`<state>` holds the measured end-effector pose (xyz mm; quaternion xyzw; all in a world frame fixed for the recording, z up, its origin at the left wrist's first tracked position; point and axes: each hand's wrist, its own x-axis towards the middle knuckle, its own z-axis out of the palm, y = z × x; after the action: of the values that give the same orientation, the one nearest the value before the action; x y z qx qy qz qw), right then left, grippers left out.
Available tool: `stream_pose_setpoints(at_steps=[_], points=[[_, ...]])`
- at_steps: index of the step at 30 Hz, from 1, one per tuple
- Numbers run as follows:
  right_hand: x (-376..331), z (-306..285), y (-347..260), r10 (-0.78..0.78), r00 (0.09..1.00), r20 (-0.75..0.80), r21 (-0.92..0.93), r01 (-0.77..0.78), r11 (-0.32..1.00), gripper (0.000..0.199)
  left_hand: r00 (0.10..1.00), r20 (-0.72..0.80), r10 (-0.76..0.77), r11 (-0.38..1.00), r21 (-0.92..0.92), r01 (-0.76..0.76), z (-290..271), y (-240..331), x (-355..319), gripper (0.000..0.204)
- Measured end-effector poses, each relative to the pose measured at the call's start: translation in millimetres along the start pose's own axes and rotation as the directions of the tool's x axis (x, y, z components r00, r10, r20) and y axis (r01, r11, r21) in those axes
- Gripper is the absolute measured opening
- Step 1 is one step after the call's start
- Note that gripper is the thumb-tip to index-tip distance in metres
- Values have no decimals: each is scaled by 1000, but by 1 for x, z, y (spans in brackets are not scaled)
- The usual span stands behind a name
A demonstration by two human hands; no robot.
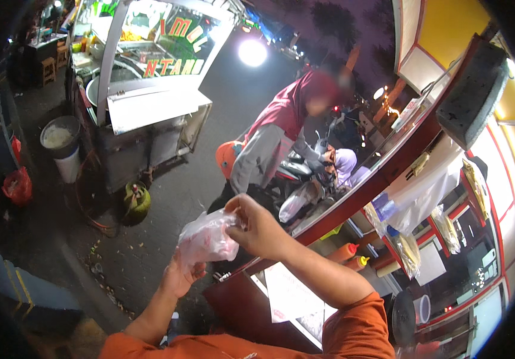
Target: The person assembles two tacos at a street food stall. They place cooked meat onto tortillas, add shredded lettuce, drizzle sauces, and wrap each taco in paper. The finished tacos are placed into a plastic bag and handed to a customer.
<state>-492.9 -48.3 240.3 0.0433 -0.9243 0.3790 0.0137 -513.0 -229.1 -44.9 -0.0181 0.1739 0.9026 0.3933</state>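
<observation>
In front of me hangs a white translucent plastic bag (205,240) with reddish contents or print showing through; what is inside I cannot make out. Pinched fingers of my right hand (256,230) grip its upper right edge. From below, my left hand (181,274) supports the bag, its fingers curled round the underside and partly hidden by the plastic. Just beyond the bag, a person (269,137) in a maroon head covering and grey sleeves stands beside a motorbike (296,170).
At the far left stands a food cart (144,137) with glass panes. Near it are a green gas cylinder (136,202), a bucket (60,134) and a red bag (18,185). My stall's counter, at right, holds a red sauce bottle (342,252) and a yellow-topped one (356,263). A small person (347,164) in lilac is by the motorbike.
</observation>
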Motion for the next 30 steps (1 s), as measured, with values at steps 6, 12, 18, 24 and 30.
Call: stream_pose_setpoints(at_steps=[6,12,18,24,30], points=[[-4,-10,15,39,998,-45,37,-38,999,33,995,-22,-99,993,69,100,26,-17,-7,51],[0,-34,20,234,931,-278,-83,-266,960,25,993,-2,-118,990,77,118,45,-28,24,39],[46,-59,39,42,939,-341,-423,-193,885,23,974,-74,-215,975,-70,210,58,-42,85,38],[86,-62,57,51,935,-350,-505,-234,831,26,992,-3,-126,974,-191,123,60,-57,115,36],[83,-48,68,-34,959,-283,-442,-99,891,30,982,-62,-178,957,-243,158,55,-64,124,29]])
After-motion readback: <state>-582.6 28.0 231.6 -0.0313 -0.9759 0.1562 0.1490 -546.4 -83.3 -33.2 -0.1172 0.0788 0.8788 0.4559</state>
